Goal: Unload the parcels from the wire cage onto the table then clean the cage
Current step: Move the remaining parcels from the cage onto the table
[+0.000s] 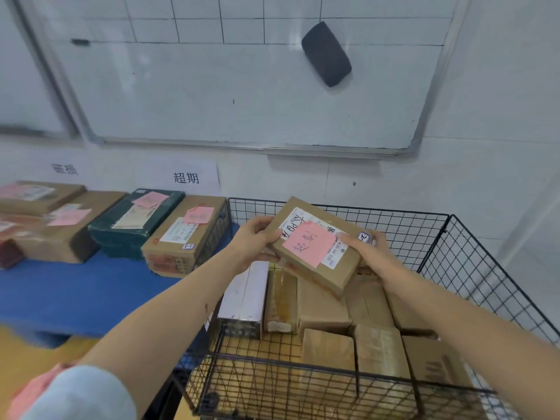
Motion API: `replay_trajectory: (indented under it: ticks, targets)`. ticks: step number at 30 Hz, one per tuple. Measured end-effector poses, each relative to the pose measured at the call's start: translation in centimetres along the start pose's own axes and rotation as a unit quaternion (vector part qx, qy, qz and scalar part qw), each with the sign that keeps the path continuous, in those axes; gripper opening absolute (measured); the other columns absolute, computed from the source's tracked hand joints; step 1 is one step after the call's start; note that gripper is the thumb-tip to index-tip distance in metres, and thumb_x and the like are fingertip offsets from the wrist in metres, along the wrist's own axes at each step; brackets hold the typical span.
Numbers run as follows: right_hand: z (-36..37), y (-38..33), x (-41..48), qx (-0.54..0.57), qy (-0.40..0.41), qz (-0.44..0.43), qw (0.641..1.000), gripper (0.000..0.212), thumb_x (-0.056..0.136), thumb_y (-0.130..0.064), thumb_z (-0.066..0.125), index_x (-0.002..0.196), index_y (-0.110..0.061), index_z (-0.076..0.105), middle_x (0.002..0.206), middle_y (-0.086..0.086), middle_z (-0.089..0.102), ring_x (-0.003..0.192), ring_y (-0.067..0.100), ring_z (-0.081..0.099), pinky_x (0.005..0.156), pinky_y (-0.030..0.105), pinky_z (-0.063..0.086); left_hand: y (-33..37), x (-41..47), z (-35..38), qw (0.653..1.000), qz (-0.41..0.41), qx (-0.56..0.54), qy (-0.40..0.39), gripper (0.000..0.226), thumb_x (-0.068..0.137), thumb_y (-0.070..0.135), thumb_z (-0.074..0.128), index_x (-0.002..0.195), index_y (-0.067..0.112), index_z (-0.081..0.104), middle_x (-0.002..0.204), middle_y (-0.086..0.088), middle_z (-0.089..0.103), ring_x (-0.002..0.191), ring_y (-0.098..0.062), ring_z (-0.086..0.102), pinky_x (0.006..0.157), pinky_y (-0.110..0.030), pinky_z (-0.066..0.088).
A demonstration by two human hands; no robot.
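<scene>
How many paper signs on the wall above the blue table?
2. One white paper sign is above the brown cardboard parcel beside the black wire cage; the second white paper sign, blurred, is further left. Others may sit outside the frame.

Bright even light, soft shadows; edges blurred, wide-angle bending at borders.
</scene>
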State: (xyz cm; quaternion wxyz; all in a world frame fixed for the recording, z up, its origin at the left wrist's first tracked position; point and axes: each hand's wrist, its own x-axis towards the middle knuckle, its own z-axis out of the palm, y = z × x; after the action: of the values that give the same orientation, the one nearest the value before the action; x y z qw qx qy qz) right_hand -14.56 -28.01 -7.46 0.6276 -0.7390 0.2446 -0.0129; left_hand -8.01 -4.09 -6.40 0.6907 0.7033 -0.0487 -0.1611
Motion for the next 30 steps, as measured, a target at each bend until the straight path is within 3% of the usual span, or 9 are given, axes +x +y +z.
replay_trajectory:
  ticks: [2, 4, 7, 13, 17, 21, 25, 28, 30]
  targets:
    - [-0.1, -0.1, -0.1, 0.013, -0.027, 0.023, 0.999, 0.079, 0.056, -0.058, 0.082, 0.123, -0.030, 0.051, 0.111, 0.001, 0.070, 0.100, 0.025, 0.066, 0.084, 0.047, 0.056, 0.0, 0.2, -0.1, 1.000, -0.002, 0.000, 0.001, 0.042, 0.087, 0.009, 0.066, 0.127, 0.011, 0.051, 0.123, -0.005, 0.058, 0.105, -0.027, 0.064, 0.076, -0.054, 0.057]
    - [0.2, -0.3, -0.4, 0.025, -0.039, 0.029, 0.998, 0.063, 0.067, -0.053, 0.080, 0.120, -0.029, 0.054, 0.108, 0.002, 0.070, 0.096, 0.025, 0.066, 0.064, 0.041, 0.059, 0.2, 0.3, 0.1, 0.999, 0.006, 0.026, 0.021, 0.042, 0.089, 0.013, 0.064, 0.129, 0.014, 0.051, 0.126, -0.003, 0.057, 0.104, -0.025, 0.063, 0.074, -0.052, 0.058]
    - [1.0, -0.3, -0.6, 0.045, -0.013, 0.026, 0.999, 0.061, 0.072, -0.051, 0.077, 0.123, -0.027, 0.051, 0.113, 0.002, 0.067, 0.098, 0.024, 0.064, 0.050, 0.033, 0.055, 0.6, 0.4, 1.4, 0.989, 0.020, 0.093, 0.114, 0.050, 0.090, 0.022, 0.063, 0.135, 0.021, 0.044, 0.120, 0.006, 0.049, 0.101, -0.019, 0.057, 0.069, -0.042, 0.060]
    - [2.5, 0.1, -0.7, 0.087, 0.039, 0.022, 0.995, 0.062, 0.074, -0.050, 0.075, 0.119, -0.020, 0.046, 0.113, 0.003, 0.061, 0.102, 0.024, 0.060, 0.083, 0.050, 0.055, 0.5, 0.5, 3.2, 0.989, 0.008, 0.050, 0.141, 0.075, 0.086, 0.030, 0.067, 0.144, 0.012, 0.024, 0.121, -0.003, 0.056, 0.104, -0.020, 0.060, 0.089, -0.037, 0.053]
    - [4.3, 0.0, -1.7, 0.094, 0.045, 0.012, 0.994, 0.081, 0.052, -0.070, 0.073, 0.112, -0.027, 0.040, 0.121, 0.005, 0.054, 0.107, 0.025, 0.057, 0.094, 0.053, 0.049, 0.0, -0.5, 3.6, 0.991, 0.028, 0.003, 0.128, 0.061, 0.080, 0.024, 0.075, 0.118, 0.027, 0.027, 0.107, 0.009, 0.057, 0.091, -0.007, 0.056, 0.070, -0.019, 0.045]
    - [5.5, 0.6, -1.4, 0.124, 0.041, 0.026, 0.991, 0.116, 0.035, -0.080, 0.065, 0.132, -0.024, 0.038, 0.132, 0.007, 0.049, 0.111, 0.029, 0.056, 0.091, 0.054, 0.051, -0.2, -1.5, 3.7, 0.995, 0.013, -0.013, 0.101, 0.066, 0.076, 0.021, 0.078, 0.128, 0.026, 0.036, 0.123, 0.003, 0.059, 0.098, -0.012, 0.056, 0.076, -0.029, 0.046]
    - [6.3, 1.1, -1.7, 0.134, 0.049, 0.010, 0.990, 0.137, 0.023, -0.093, 0.061, 0.138, -0.027, 0.029, 0.137, 0.006, 0.045, 0.114, 0.030, 0.055, 0.091, 0.055, 0.051, 0.7, -2.3, 3.3, 0.997, -0.020, -0.019, 0.070, 0.090, 0.079, 0.029, 0.076, 0.144, 0.043, 0.016, 0.134, 0.003, 0.051, 0.113, -0.019, 0.050, 0.088, -0.054, 0.045]
    - [6.1, 0.5, -1.6, 0.131, 0.058, -0.017, 0.990, 0.134, 0.029, -0.094, 0.059, 0.139, -0.026, 0.028, 0.139, 0.004, 0.043, 0.117, 0.029, 0.054, 0.096, 0.054, 0.048, 1.4, -2.9, 3.0, 0.998, -0.069, 0.005, -0.009, 0.102, 0.074, 0.030, 0.080, 0.138, 0.058, 0.006, 0.136, 0.010, 0.047, 0.126, -0.025, 0.043, 0.080, -0.067, 0.047]
    - [5.8, -0.6, -2.2, 0.121, 0.051, -0.014, 0.991, 0.112, 0.053, -0.083, 0.064, 0.139, -0.020, 0.029, 0.135, 0.004, 0.046, 0.116, 0.027, 0.053, 0.099, 0.052, 0.046, 1.8, -2.9, 2.9, 0.997, -0.067, -0.005, -0.049, 0.096, 0.076, 0.016, 0.078, 0.135, 0.056, 0.014, 0.130, 0.009, 0.051, 0.120, -0.024, 0.048, 0.073, -0.067, 0.051]
